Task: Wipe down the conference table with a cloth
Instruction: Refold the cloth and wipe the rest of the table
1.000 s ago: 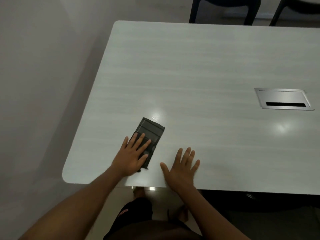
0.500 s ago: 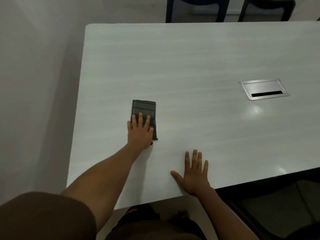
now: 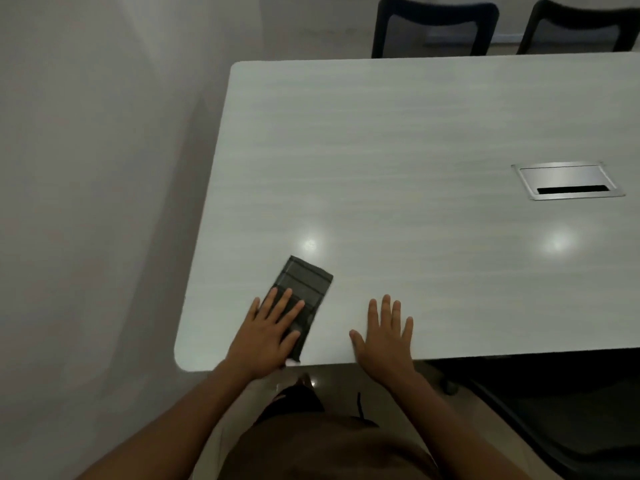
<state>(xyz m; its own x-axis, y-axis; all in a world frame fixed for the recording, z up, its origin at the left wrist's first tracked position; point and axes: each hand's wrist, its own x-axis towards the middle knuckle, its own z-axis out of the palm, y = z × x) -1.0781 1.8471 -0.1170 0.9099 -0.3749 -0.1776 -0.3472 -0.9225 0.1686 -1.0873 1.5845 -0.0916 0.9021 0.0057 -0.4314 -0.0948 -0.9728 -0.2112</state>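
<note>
A folded dark grey checked cloth point(image 3: 304, 282) lies on the pale wood-grain conference table point(image 3: 415, 140), close to its near edge and near-left corner. My left hand point(image 3: 266, 336) presses flat on the cloth's near half, fingers spread, and hides that part. My right hand point(image 3: 386, 336) rests flat on the bare table to the right of the cloth, fingers apart, holding nothing.
A metal cable hatch point(image 3: 568, 181) is set into the table at the right. Two dark chairs point(image 3: 436, 26) point(image 3: 581, 26) stand at the far edge. A wall runs along the left. Another dark chair point(image 3: 554, 410) sits under the near edge at lower right.
My left hand has pulled the cloth back from mid-table toward the near edge, and the cloth has turned slantwise. My right hand stays flat on the table.
</note>
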